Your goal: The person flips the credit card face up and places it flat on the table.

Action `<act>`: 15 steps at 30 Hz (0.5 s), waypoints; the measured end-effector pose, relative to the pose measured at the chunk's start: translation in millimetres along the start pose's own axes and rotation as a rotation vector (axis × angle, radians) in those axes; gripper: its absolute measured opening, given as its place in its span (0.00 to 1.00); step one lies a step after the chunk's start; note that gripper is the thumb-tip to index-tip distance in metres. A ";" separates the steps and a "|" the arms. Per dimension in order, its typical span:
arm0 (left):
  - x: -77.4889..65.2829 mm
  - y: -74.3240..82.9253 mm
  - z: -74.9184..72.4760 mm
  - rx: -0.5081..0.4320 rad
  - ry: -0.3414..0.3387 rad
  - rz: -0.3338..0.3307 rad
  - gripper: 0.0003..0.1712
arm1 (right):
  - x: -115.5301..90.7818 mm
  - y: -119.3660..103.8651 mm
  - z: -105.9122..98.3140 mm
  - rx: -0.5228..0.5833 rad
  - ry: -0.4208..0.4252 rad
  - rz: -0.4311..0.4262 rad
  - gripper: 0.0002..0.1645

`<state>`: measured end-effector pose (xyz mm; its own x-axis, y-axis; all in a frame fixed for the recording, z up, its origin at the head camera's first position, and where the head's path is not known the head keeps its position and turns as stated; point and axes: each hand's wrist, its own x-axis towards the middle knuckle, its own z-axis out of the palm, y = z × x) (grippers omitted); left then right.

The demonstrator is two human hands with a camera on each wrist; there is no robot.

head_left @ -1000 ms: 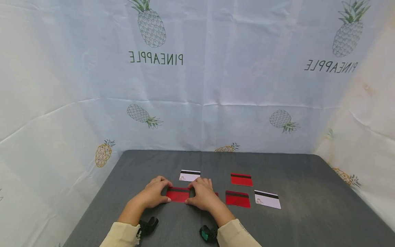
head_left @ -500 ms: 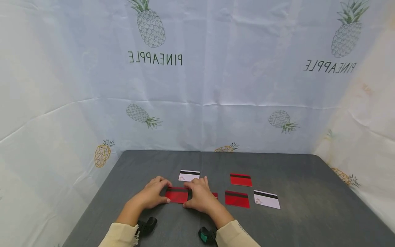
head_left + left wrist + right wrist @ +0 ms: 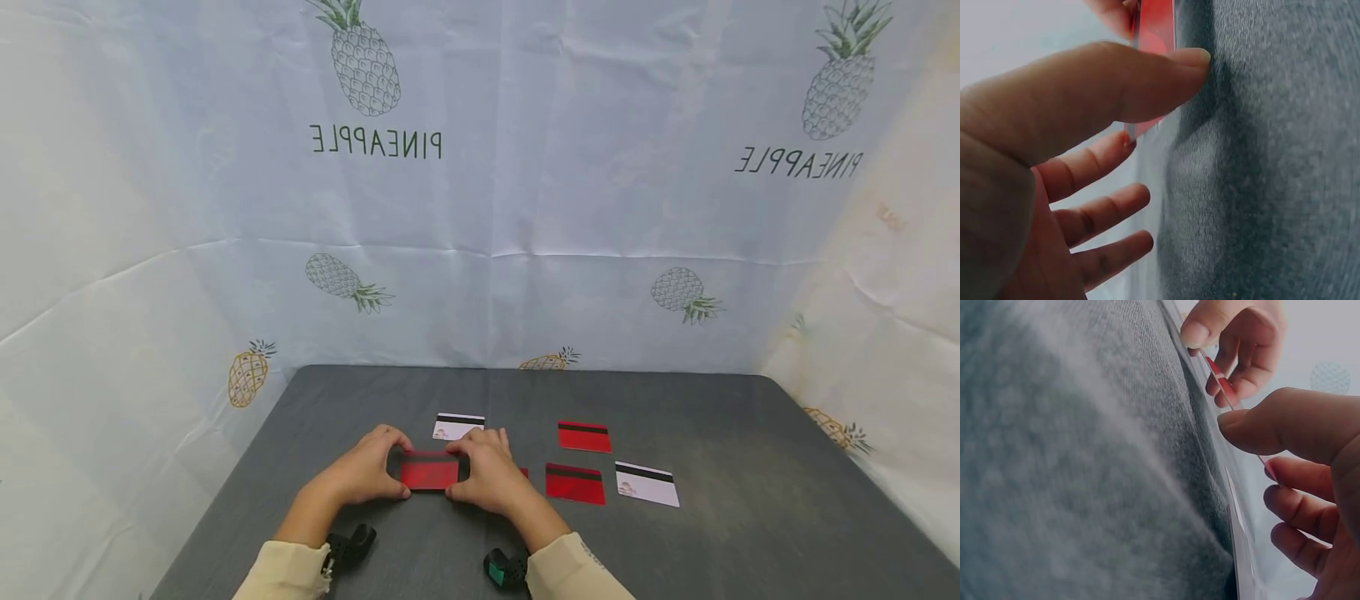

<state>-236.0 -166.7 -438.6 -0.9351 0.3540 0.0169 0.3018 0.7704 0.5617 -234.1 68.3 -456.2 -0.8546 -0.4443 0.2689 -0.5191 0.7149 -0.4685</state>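
You have a red card (image 3: 429,473) with a dark stripe between your two hands, left of the middle of the tabletop (image 3: 735,467). Your left hand (image 3: 366,468) holds the card's left end; its grip is parted only as far as the card's short side, thumb at the near edge and forefinger at the far edge. In the left wrist view, two more of your fingers reach out loosely, apart from the card. Your right hand (image 3: 487,473) pinches the right end in the same way, its grip about as wide, with further fingers bent below the card in the right wrist view. Both wrist views show the card just off the tabletop, with a narrow gap between them.

Beyond your hands lies a white card (image 3: 456,426) with a black stripe, near the fingers of your right hand. A second red card (image 3: 524,472) shows as a sliver past that hand, which hides the remainder. Farther right, a third red card (image 3: 575,486) lies flat, with a fourth red card (image 3: 584,438) behind it and another white card (image 3: 647,485) just to its right. You wear cream sleeves (image 3: 283,571), and a pale pineapple-print cloth (image 3: 480,200) hangs behind the tabletop.
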 end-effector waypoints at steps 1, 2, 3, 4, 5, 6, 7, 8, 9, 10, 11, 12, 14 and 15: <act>0.1 -0.4 -0.2 0.004 0.004 0.002 0.29 | 0.1 0.0 -0.6 0.004 0.003 -0.001 0.29; 0.2 -0.3 -0.5 0.005 0.006 0.003 0.29 | 0.2 0.0 -1.1 0.008 0.005 -0.001 0.29; 0.3 -0.6 -0.8 0.009 0.009 0.006 0.29 | 0.2 0.2 -1.5 0.011 0.006 0.000 0.29; 0.6 -0.8 -1.0 0.011 0.010 0.013 0.29 | 0.2 0.4 -1.8 0.014 0.007 0.002 0.29; 0.9 -1.3 -1.1 0.014 0.011 0.022 0.29 | 0.2 0.8 -1.9 0.017 0.006 0.004 0.29; 0.9 -1.5 -1.6 0.015 0.012 0.038 0.29 | 0.2 1.0 -1.8 0.016 0.007 0.003 0.29; 0.9 -1.7 -2.1 0.016 0.017 0.055 0.29 | 0.3 1.3 -1.5 0.016 0.007 0.003 0.29; 1.1 -2.2 -2.5 0.017 0.022 0.072 0.29 | 0.3 1.5 -1.3 0.012 0.010 0.002 0.29; 1.2 -2.7 -2.8 0.016 0.028 0.088 0.29 | 0.3 1.6 -0.9 0.006 0.014 0.001 0.29; 1.3 -3.1 -3.1 0.016 0.032 0.100 0.29 | 0.1 1.4 -0.7 -0.005 0.019 -0.003 0.29; 1.1 -3.0 -3.5 0.015 0.037 0.110 0.29 | -0.2 0.8 -0.5 -0.019 0.026 -0.008 0.29; 1.1 -2.8 -3.9 0.012 0.041 0.119 0.29 | -0.4 0.1 -0.3 -0.038 0.037 -0.017 0.29; 1.3 -1.2 -4.5 0.007 0.044 0.132 0.29 | -0.7 -2.5 -0.3 -0.086 0.064 -0.040 0.29; 1.4 0.3 -4.9 0.005 0.042 0.138 0.29 | -0.8 -4.3 -0.2 -0.115 0.076 -0.053 0.29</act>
<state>-238.1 -168.5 -434.4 -0.8915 0.4344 0.1282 0.4289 0.7185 0.5476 -231.2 65.8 -454.2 -0.8225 -0.4439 0.3556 -0.5581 0.7505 -0.3539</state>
